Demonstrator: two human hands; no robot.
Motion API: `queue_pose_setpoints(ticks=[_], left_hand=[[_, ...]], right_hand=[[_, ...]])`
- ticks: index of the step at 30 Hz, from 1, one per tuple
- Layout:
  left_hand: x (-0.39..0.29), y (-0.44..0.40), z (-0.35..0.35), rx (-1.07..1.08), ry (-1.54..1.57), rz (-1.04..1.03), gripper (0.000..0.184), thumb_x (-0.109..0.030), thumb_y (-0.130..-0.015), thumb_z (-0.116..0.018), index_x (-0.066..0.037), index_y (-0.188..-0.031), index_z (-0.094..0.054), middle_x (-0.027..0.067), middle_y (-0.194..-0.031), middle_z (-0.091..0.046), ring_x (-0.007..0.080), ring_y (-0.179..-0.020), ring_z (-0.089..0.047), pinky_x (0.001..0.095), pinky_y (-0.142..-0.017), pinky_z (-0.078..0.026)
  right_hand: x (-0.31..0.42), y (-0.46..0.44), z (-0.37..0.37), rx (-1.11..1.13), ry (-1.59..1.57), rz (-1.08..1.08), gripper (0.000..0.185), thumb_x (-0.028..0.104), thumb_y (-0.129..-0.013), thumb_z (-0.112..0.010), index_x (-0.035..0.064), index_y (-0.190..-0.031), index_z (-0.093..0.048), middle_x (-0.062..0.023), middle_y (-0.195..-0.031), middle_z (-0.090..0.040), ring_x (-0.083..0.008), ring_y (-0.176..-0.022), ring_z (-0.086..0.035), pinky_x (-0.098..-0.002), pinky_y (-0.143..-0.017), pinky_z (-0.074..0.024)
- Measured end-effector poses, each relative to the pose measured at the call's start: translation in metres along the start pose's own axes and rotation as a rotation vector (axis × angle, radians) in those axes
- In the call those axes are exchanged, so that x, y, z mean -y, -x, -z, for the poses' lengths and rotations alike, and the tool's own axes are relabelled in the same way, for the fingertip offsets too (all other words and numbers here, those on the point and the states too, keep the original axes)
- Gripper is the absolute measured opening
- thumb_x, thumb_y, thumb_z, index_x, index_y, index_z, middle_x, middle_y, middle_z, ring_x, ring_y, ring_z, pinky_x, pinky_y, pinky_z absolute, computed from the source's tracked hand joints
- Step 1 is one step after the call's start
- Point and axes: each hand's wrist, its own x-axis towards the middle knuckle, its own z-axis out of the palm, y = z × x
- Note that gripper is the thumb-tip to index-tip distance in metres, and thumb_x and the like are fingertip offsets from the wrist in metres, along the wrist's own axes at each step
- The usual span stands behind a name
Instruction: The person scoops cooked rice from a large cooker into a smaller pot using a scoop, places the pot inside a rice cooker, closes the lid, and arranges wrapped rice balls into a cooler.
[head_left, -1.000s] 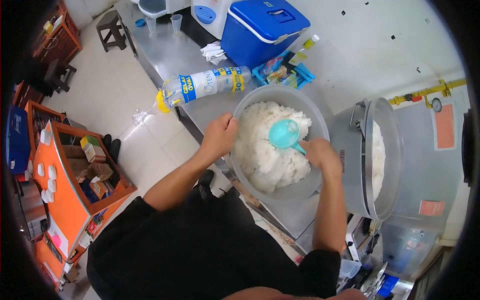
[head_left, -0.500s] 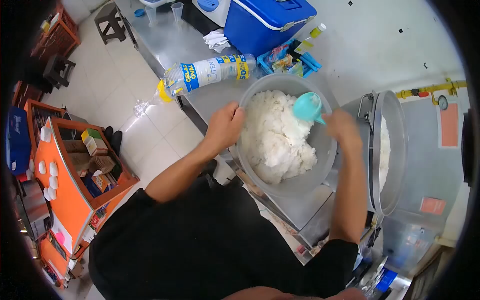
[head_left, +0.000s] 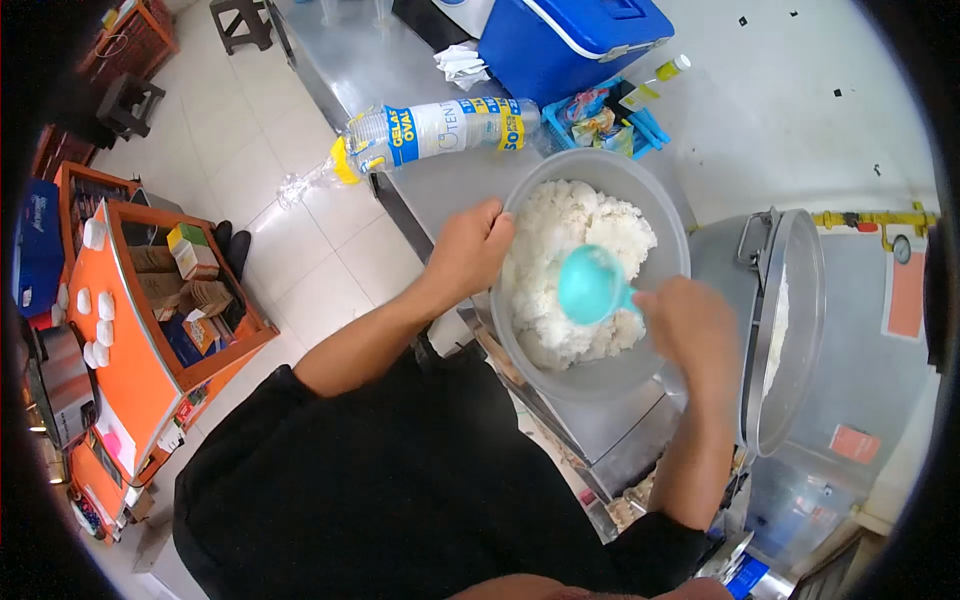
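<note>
A round translucent plastic tub [head_left: 672, 235] holds a clumpy white mass that looks like cooked rice [head_left: 548, 225]. My left hand [head_left: 470, 250] is closed on the tub's left rim, thumb on top. In my right hand [head_left: 690, 318], slightly blurred, is the handle of a turquoise scoop [head_left: 588, 284]. The scoop's round bowl is over the middle of the rice. Whether it touches the rice, I cannot tell.
The tub stands on a steel counter [head_left: 440, 190]. Behind it lie a sleeve of plastic cups [head_left: 440, 132], a blue cooler [head_left: 570, 50] and a blue basket of packets [head_left: 605, 125]. A large metal pot [head_left: 805, 330] containing white food stands to the right.
The scoop has moved from the tub's far right side down and left over the middle of the rice. My right hand has moved nearer me; my left stays on the rim.
</note>
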Motion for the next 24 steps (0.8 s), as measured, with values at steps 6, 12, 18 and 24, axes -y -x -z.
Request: queue_pose_setpoints(ticks=[6, 12, 18, 24], left_hand=[[0.001, 0.006, -0.002, -0.003, -0.039, 0.019, 0.029, -0.022, -0.096, -0.049, 0.002, -0.081, -0.052, 0.0269, -0.072, -0.056, 0.0439, -0.067, -0.056, 0.0503, -0.063, -0.042], [-0.002, -0.001, -0.001, -0.003, -0.044, 0.005, 0.030, -0.024, -0.097, -0.048, 0.002, -0.083, -0.054, 0.0261, -0.073, -0.057, 0.0424, -0.068, -0.058, 0.0494, -0.064, -0.043], [-0.005, -0.002, -0.002, 0.001, -0.006, 0.012, 0.029, -0.024, -0.097, -0.048, 0.002, -0.085, -0.056, 0.0248, -0.072, -0.058, 0.0380, -0.067, -0.059, 0.0469, -0.064, -0.044], [-0.008, 0.003, 0.000, 0.015, -0.034, 0.065, 0.030, -0.024, -0.097, -0.047, 0.002, -0.085, -0.056, 0.0243, -0.072, -0.059, 0.0370, -0.066, -0.059, 0.0463, -0.064, -0.045]], right_hand=[[0.019, -0.012, -0.054, 0.126, -0.021, 0.050, 0.035, 0.035, -0.094, -0.060, 0.0012, -0.088, -0.071, -0.0218, -0.088, -0.070, -0.0407, -0.081, -0.067, -0.0514, -0.076, -0.0508], [-0.009, 0.018, 0.010, 0.184, -0.121, -0.110, 0.040, 0.040, -0.092, -0.063, 0.0017, -0.089, -0.072, -0.0222, -0.093, -0.070, -0.0438, -0.087, -0.065, -0.0503, -0.077, -0.0508], [0.004, 0.020, -0.062, 0.262, -0.149, -0.076, 0.040, 0.042, -0.089, -0.064, 0.0033, -0.088, -0.072, -0.0213, -0.089, -0.070, -0.0419, -0.087, -0.067, -0.0500, -0.079, -0.0511], [-0.018, 0.050, -0.014, 0.021, -0.247, -0.196, 0.038, 0.038, -0.092, -0.063, 0.0015, -0.085, -0.069, -0.0232, -0.085, -0.068, -0.0435, -0.084, -0.066, -0.0534, -0.075, -0.0493]])
